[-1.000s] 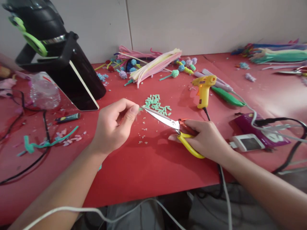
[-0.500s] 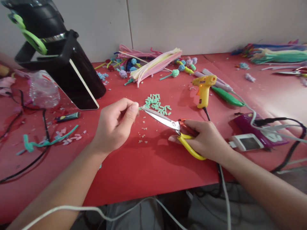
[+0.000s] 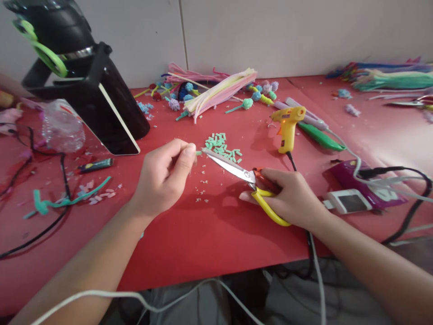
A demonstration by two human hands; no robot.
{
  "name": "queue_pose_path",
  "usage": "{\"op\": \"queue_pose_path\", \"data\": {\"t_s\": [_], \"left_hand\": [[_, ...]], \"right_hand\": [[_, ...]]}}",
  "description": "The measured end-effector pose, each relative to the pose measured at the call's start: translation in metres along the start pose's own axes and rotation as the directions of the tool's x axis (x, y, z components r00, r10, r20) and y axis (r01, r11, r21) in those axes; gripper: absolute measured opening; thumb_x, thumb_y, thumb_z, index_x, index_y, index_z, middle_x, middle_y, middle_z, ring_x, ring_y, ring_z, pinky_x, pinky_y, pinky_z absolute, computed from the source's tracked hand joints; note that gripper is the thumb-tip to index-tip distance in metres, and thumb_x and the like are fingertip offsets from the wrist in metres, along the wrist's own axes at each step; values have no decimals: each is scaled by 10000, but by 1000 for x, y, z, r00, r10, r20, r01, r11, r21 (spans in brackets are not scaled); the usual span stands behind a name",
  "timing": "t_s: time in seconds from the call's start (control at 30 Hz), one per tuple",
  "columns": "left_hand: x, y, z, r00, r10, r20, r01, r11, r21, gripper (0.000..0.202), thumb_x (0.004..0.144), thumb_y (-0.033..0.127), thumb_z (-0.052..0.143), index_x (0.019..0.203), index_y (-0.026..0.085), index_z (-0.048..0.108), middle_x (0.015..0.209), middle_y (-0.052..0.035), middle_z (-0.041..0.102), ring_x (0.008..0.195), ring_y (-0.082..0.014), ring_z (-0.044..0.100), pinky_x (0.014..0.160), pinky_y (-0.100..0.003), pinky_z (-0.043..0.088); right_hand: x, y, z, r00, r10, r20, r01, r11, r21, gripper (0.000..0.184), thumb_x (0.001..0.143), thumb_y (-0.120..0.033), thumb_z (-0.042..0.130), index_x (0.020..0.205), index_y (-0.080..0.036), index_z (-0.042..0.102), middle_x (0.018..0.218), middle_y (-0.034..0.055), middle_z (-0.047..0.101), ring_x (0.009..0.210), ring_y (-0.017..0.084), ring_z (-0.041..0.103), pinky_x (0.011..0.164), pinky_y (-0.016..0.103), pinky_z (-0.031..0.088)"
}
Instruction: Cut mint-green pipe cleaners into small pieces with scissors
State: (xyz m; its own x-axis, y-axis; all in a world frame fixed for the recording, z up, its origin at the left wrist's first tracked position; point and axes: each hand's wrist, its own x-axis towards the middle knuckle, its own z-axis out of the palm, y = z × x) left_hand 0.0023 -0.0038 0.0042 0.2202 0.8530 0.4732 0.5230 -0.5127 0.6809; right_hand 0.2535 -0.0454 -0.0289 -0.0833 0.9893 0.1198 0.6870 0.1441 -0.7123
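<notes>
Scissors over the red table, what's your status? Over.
Left hand pinching green strip. Right hand holding scissors, tips close to strip's end. Nothing visible between them; small green pieces piled just beyond.

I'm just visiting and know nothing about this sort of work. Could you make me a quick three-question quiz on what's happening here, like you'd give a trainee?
1. Which hand holds the scissors?

2. True or false: the yellow glue gun is on the red table, held by neither hand.

3. Which colour are the short snippets piled just beyond the scissors?
a) pink
b) green
c) white

Key:
1. The right hand; the left hand pinches a thin green piece.
2. True.
3. b) green.
</notes>
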Motion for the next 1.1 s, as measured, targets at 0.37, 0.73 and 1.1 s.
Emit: {"op": "queue_pose_path", "data": {"t_s": [0.37, 0.73, 1.1], "left_hand": [[-1, 0, 0, 1000, 18, 5, -18, 1000, 9, 338, 1015, 340, 526, 701, 215, 540, 626, -5, 544, 592, -136, 491, 540, -292, 416], [-1, -1, 0, 1000, 22, 0, -22, 1000, 15, 362, 1029, 398, 527, 716, 217, 541, 631, -15, 559, 604, -141, 508, 541, -293, 429], [-1, 0, 0, 1000, 14, 9, -14, 1000, 11, 340, 1022, 346, 519, 708, 215, 521, 641, -7, 541, 588, -133, 486, 539, -282, 419]], "right_hand": [[1, 2, 1, 1000, 8, 12, -8, 1000, 28, 719, 665, -812, 766, 593, -236, 340, 567, -57, 268, 549, 96, 229, 449, 261, 202], [0, 1, 0, 1000, 22, -12, -21, 999, 35, 730, 675, -824, 753, 602, -243, 317, 570, -58, 259, 549, 99, 227, 452, 265, 201], [0, 4, 1, 1000, 0, 16, 0, 1000, 21, 713, 681, -798, 767, 601, -237, 333, 578, -60, 250, 555, 93, 220, 450, 256, 197]]}}
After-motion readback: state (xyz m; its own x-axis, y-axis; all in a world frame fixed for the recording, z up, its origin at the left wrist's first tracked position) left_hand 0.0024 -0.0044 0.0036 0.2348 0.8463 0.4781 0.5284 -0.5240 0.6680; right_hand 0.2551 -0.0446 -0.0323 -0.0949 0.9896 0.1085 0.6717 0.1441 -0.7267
